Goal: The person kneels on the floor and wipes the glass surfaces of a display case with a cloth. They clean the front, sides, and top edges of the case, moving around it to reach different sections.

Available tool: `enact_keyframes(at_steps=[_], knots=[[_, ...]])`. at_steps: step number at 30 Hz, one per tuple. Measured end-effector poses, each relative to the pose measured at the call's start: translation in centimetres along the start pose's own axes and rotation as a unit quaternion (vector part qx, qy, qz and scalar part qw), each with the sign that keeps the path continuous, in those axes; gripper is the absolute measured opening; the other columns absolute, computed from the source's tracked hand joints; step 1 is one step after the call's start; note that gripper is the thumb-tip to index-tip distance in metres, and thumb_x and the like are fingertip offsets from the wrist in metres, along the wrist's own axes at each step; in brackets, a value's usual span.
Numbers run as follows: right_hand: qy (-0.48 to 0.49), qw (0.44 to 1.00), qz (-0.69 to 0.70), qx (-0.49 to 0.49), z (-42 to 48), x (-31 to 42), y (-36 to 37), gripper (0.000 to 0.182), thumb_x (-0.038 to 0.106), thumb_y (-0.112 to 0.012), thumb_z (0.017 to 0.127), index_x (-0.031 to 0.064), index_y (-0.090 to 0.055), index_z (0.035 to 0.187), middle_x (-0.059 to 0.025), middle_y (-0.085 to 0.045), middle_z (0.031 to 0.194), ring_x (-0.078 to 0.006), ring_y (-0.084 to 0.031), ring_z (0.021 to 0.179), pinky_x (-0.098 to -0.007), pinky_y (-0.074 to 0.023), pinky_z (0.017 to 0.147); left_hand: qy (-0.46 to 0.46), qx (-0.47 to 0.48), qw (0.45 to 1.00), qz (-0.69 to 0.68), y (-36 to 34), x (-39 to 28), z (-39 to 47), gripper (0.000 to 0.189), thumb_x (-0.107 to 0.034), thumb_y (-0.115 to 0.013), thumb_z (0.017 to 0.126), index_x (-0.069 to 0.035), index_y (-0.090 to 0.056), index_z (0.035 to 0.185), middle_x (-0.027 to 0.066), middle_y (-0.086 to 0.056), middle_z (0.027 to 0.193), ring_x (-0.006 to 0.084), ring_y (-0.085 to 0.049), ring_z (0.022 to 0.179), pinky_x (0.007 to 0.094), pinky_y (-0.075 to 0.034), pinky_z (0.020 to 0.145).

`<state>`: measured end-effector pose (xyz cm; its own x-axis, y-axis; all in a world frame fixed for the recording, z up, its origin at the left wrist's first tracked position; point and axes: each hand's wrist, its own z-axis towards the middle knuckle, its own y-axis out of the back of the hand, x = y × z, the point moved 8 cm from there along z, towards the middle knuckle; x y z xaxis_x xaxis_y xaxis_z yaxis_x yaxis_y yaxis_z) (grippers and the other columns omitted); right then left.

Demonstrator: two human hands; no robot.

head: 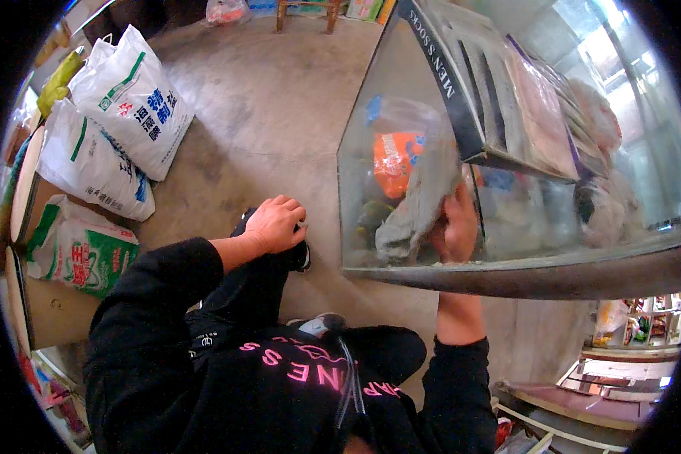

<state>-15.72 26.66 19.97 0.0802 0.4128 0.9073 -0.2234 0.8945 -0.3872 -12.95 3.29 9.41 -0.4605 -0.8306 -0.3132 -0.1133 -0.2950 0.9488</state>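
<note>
My left hand (281,222) rests on my bent knee, fingers loosely curled, and I see nothing in it. My right hand (457,224) reaches inside a glass display case (408,269) at the right, seen partly through the pane. Its fingers are at the edge of a grey, plastic-wrapped item (414,215); blur hides whether they grip it. Beside that item lies an orange packet (396,162). Above the hand, a black-edged socks box (471,133) holds flat packs, tilted in the view.
White woven plastic sacks (139,108) and a green-and-white sack (85,249) stand at the left. A wooden stool (307,8) is at the top. Clear plastic bags (604,210) lie farther right in the case. Stocked shelves (630,353) show at the lower right.
</note>
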Motion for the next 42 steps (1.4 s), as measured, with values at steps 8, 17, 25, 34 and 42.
enact_keyframes(at_steps=[8,17,25,34,42], knots=[[-0.062,0.998,-0.013,-0.022,14.5,-5.8,0.7,0.039,0.028,-0.045,0.084,0.0017,-0.045,0.114,-0.0094,-0.052,0.104,-0.0227,-0.051,0.093,-0.0351,-0.0414,0.082,0.021,-0.021,1.0,-0.006,0.1,1.6,-0.2,0.023,-0.026,-0.052,0.072,-0.006,-0.057,0.081,0.0085,-0.056,0.086,0.0261,-0.05,0.09,0.0368,-0.041,0.078],[-0.309,0.933,-0.141,-0.12,16.2,-22.4,7.7,0.051,0.034,-0.047,0.081,-0.0019,-0.041,0.116,-0.0157,-0.048,0.112,-0.0303,-0.048,0.097,-0.0442,-0.0368,0.086,0.023,-0.034,0.999,-0.016,0.5,2.4,-0.3,0.024,-0.027,-0.053,0.072,-0.005,-0.057,0.081,0.0093,-0.055,0.088,0.0261,-0.049,0.093,0.0364,-0.04,0.08],[-0.376,0.922,-0.02,-0.093,12.7,-21.8,6.1,0.046,0.034,-0.043,0.082,0.0007,-0.044,0.113,-0.0137,-0.051,0.109,-0.0282,-0.049,0.096,-0.044,-0.0393,0.083,0.018,-0.021,0.999,-0.024,0.1,2.5,0.1,0.022,-0.025,-0.053,0.072,-0.005,-0.057,0.08,0.0091,-0.056,0.087,0.0261,-0.049,0.091,0.0359,-0.04,0.08],[-0.362,0.926,-0.006,-0.103,2.0,-17.1,4.7,0.034,0.029,-0.041,0.086,0.0065,-0.049,0.11,-0.0073,-0.054,0.098,-0.0199,-0.051,0.089,-0.0358,-0.043,0.075,0.015,-0.006,1.0,0.008,-0.1,0.8,0.0,0.022,-0.025,-0.052,0.073,-0.006,-0.057,0.083,0.0074,-0.056,0.09,0.0255,-0.049,0.093,0.0358,-0.041,0.08],[-0.304,0.948,0.064,-0.076,-0.9,-12.6,3.2,0.032,0.029,-0.042,0.087,0.0062,-0.049,0.108,-0.0055,-0.053,0.101,-0.019,-0.048,0.095,-0.0351,-0.0403,0.082,-0.001,-0.022,1.0,-0.001,0.1,-0.2,-0.2,0.019,-0.024,-0.053,0.071,-0.006,-0.056,0.079,0.009,-0.055,0.087,0.0269,-0.049,0.091,0.0371,-0.041,0.078]])
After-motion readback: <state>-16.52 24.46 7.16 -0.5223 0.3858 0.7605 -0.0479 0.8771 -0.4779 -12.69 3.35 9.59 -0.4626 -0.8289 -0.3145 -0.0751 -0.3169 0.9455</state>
